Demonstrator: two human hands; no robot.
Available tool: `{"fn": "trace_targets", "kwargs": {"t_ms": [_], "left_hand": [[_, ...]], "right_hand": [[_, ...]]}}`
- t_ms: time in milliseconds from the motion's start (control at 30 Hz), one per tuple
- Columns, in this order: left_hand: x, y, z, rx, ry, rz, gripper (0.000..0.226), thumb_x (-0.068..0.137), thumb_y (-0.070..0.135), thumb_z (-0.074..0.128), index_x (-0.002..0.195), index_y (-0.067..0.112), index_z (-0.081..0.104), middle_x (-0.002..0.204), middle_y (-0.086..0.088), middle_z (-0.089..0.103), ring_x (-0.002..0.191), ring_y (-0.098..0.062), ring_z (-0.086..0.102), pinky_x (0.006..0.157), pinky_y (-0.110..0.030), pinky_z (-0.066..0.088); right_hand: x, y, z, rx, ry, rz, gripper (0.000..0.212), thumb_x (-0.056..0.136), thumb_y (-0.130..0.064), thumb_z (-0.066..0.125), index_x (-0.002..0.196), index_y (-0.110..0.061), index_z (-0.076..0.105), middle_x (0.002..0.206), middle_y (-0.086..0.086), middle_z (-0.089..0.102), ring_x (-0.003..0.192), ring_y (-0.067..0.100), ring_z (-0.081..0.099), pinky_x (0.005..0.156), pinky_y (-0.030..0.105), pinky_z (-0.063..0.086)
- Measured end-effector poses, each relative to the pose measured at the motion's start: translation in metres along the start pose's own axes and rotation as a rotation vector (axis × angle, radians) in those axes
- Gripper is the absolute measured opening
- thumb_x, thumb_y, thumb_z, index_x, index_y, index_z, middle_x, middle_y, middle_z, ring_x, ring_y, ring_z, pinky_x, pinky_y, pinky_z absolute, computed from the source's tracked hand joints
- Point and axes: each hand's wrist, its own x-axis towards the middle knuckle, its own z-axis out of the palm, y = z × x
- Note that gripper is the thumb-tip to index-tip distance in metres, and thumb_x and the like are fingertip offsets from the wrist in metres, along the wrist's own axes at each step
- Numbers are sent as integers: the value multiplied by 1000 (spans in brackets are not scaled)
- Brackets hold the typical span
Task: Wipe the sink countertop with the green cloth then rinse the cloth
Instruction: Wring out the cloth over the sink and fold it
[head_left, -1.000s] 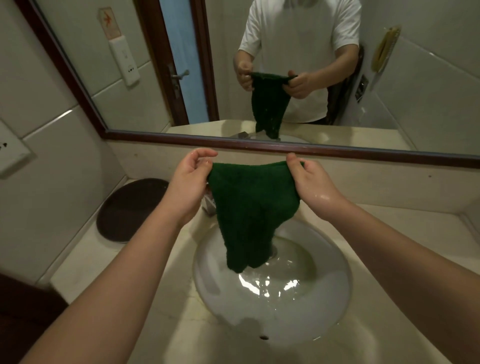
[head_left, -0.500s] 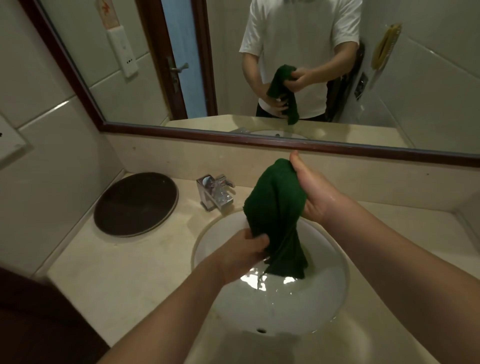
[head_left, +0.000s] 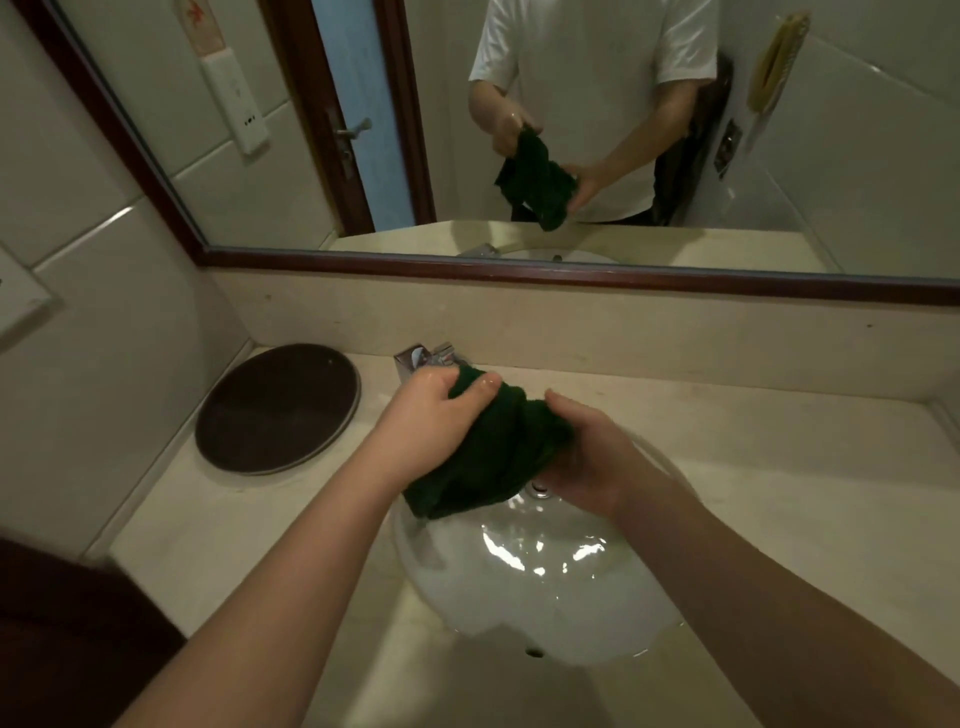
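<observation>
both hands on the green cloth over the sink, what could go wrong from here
1. The green cloth has its lower end hanging near the left rim of the sink, so squeezed water may drip onto the countertop.
2. The left hand grips the cloth right in front of the faucet; a hard twist against the right hand could knock its knuckles on the faucet.

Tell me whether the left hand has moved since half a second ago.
Yes. The left hand went from low over the basin up and back to the faucet, gripping the green cloth.
</observation>
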Motion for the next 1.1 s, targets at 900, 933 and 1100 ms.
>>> {"fn": "trace_targets", "kwargs": {"t_ms": [900, 933, 1100], "left_hand": [[16, -32, -36, -299, 184, -308, 25, 87, 8, 67, 110, 12, 57, 99, -10, 62, 95, -25, 65, 80, -38, 57], [15, -31, -36, -249, 147, -268, 16, 89, 7, 64, 104, 12, 63, 99, -10, 64, 97, -25, 65, 80, -36, 56], [15, -24, -37, -2, -9, -134, 26, 89, 9, 64, 112, 20, 68, 103, -1, 68, 98, -13, 64, 81, -25, 52]], "right_hand": [[-9, -59, 23, -1239, 40, 110, 29, 85, -18, 71, 113, -16, 67, 105, 2, 71, 98, 17, 66, 87, 30, 53], [-10, -60, 28, -1436, 42, 92, 32, 83, -21, 73, 115, -18, 66, 103, 0, 71, 95, 16, 65, 87, 30, 52], [-4, -67, 39, -1725, 180, -13, 33, 84, -22, 71, 115, -13, 65, 103, 5, 68, 94, 20, 63, 85, 33, 55]]}}
